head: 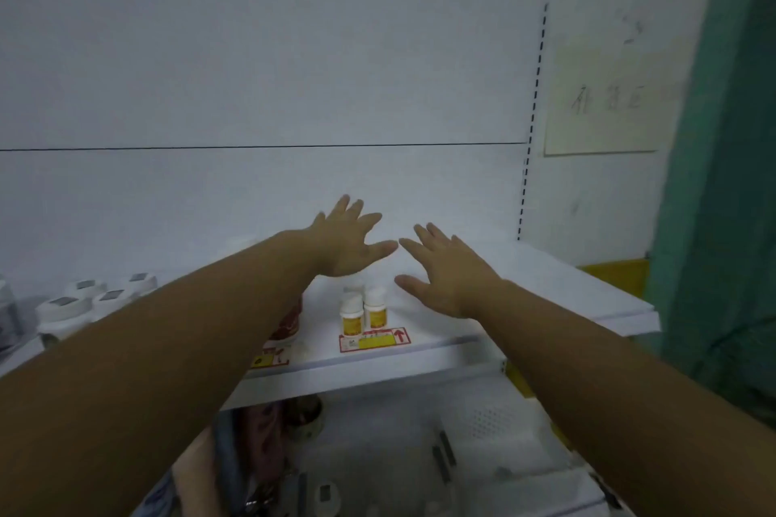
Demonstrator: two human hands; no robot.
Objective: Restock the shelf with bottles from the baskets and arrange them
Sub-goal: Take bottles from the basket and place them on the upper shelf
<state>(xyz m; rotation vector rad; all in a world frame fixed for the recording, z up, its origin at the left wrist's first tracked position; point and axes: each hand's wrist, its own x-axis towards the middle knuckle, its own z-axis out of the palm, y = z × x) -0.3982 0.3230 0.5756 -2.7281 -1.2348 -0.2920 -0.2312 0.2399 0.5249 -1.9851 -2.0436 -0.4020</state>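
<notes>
Reaching over the shelf, the left hand and right hand hover spread flat and empty. Two small upright bottles stand near the shelf's front edge, just below and between them, about equally close to either hand.

Head view, near, facing forward-down onto white shelf.

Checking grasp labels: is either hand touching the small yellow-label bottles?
Apart. Head view: left hand and right hand hover open above the yellow-label bottles, white shelf visible between.
</notes>
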